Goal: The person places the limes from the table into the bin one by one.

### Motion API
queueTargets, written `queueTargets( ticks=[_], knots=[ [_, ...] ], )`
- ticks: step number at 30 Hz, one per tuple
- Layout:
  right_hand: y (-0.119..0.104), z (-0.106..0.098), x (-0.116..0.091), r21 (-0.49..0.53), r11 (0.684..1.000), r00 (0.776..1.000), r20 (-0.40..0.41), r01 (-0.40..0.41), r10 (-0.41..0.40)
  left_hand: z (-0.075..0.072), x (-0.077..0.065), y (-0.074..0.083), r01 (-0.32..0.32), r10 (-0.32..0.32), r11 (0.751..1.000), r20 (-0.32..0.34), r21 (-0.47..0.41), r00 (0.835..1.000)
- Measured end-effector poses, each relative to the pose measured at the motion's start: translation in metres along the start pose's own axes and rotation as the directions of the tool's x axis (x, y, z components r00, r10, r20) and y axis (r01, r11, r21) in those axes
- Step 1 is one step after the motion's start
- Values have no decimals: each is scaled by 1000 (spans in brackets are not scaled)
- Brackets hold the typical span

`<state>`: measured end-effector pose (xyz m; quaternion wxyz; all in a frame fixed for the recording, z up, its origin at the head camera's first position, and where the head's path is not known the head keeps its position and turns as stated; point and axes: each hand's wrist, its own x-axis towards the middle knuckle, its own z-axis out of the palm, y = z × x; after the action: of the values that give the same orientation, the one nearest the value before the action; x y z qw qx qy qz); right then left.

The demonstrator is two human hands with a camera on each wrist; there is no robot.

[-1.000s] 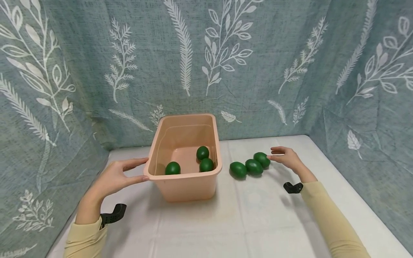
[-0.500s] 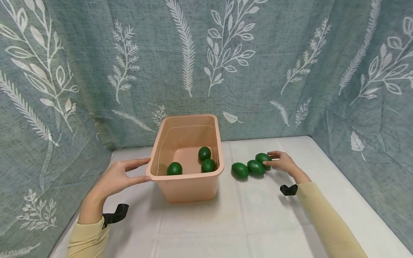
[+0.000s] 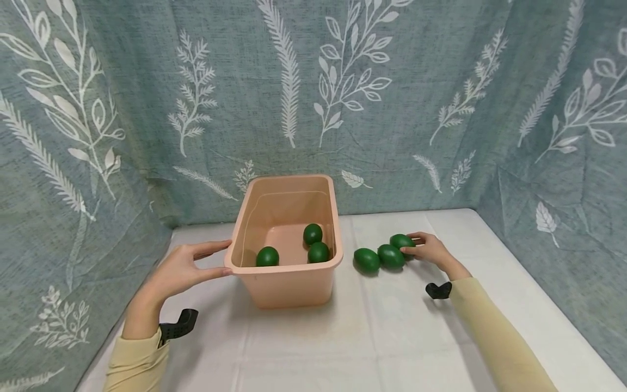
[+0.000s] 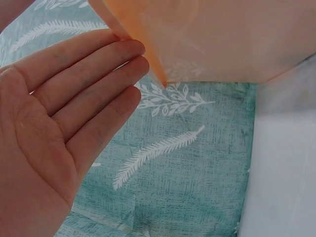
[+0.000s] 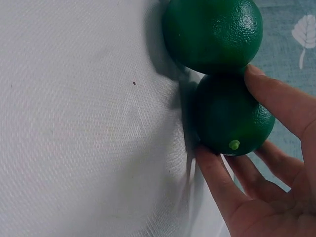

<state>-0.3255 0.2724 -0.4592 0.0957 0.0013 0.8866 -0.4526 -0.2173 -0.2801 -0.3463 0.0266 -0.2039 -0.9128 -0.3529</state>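
While the left grip (image 3: 183, 267) holds its fingers straight and its thumb well spread, with tips touching the near-left rim of the peach plastic tub (image 3: 294, 288), it is not curled round anything. Just right of that grip, the tub stands upright on the white-covered desk (image 3: 303, 348), its long axis running away from the person. Inside, nearest the left grip, lies the left inner lime (image 3: 267, 257); farther from it, by the right wall, are the rear inner lime (image 3: 312, 234) and the front inner lime (image 3: 319, 252).

Beyond the tub, a slanting row leads toward the right grip (image 3: 431, 250): the near lime (image 3: 366, 261), the middle lime (image 3: 391, 256) and the far lime (image 3: 403, 240). The right grip has fingers and thumb curled round the far lime, parted only about as wide as the fruit. Its stem nub faces the palm, so its long axis seems to point roughly palmward. The middle lime lies on the other side, touching or nearly so. The right grip is the nearer to this row; the tub lies to its left, past the two unheld limes.
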Motion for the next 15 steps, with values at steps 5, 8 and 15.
queueTargets(
  ticks=[5,8,15],
  knots=[
    [-2,0,-3,-3,1000,1000,10,-16,16,-1,0,1,-10,10,1000,3,-9,1000],
    [-1,-1,-3,-18,1000,1000,15,-16,16,-1,0,0,-7,7,1000,2,-10,1000],
    [3,-3,-2,-24,1000,1000,11,-6,7,-1,0,0,-3,3,1000,0,-17,1000]
  ],
)
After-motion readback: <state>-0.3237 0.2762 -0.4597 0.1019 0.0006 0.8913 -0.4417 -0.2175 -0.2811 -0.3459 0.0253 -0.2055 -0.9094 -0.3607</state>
